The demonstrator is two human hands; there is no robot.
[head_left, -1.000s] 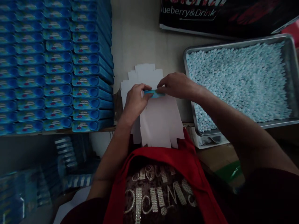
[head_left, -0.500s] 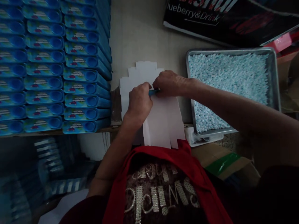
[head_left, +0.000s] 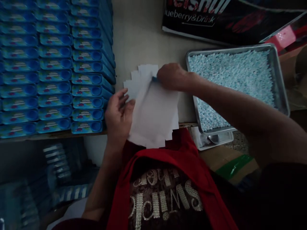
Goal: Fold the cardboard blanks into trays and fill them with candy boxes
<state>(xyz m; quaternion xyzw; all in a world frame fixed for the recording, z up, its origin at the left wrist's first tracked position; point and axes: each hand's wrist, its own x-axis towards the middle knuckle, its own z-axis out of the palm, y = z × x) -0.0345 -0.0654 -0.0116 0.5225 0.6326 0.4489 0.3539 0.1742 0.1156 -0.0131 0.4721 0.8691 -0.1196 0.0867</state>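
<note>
White card sheets point(head_left: 153, 111) with stepped edges lie stacked on the table in front of me, their near end over the red apron. My right hand point(head_left: 171, 76) is closed around a small blue object point(head_left: 155, 79) above the upper part of the sheets; its tip shows at the left of the fist. At the left edge of the sheets is my left hand point(head_left: 120, 113), fingers apart and curved, with nothing held between them. The upper sheet is blurred by motion.
Stacked blue packs point(head_left: 87, 102) fill the left side. A metal tray point(head_left: 285, 92) of small pale-blue pieces stands right, above a clear plastic container point(head_left: 203, 142). A black printed box point(head_left: 211, 22) is at the back right. A cardboard box point(head_left: 220, 156) sits below.
My left hand has moved left, away from the blue object, and opened. My right hand has moved slightly up with the object. The upper sheet has shifted and tilted.
</note>
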